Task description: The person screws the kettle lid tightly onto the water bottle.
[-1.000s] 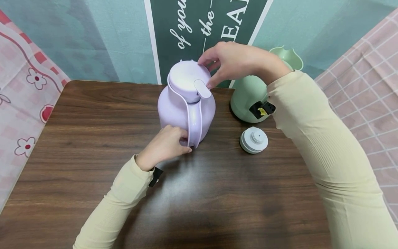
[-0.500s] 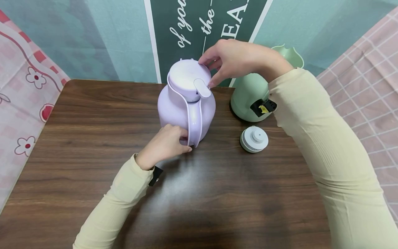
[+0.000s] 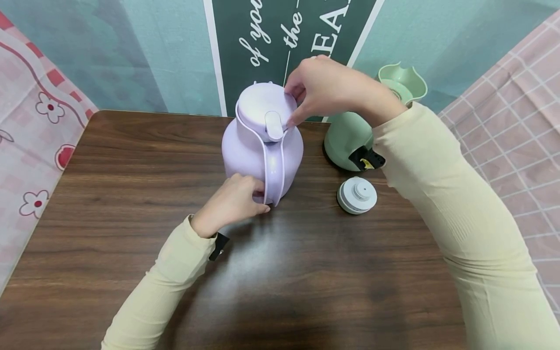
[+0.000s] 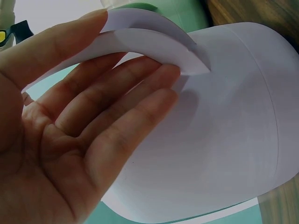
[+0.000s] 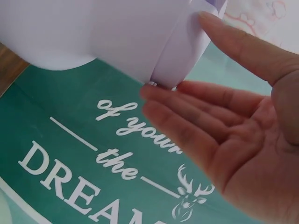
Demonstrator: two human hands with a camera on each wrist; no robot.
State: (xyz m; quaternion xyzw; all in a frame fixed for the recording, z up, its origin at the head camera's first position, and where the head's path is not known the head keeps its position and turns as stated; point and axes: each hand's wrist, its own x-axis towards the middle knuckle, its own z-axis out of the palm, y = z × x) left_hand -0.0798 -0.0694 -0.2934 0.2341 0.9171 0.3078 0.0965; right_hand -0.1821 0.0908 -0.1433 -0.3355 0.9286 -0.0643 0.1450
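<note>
A lavender thermos jug stands upright on the wooden table in the head view, its handle facing the person. My left hand grips the lower part of that handle; in the left wrist view the thumb lies over it and the fingers pass beneath. On top of the jug sits a round lavender lid, whose small tab points toward the handle. My right hand holds the lid's right edge between thumb and fingers. In the right wrist view, fingertips touch the lid's rim.
Right of the jug stands a green jug with a wavy open top, partly hidden by the right forearm. A pale grey stopper lies in front of it. A cloth backdrop with lettering rises behind the table.
The lid has turned clockwise, its tab swinging from the lower right to line up with the handle. My right hand has turned with it. The left hand keeps its grip.
</note>
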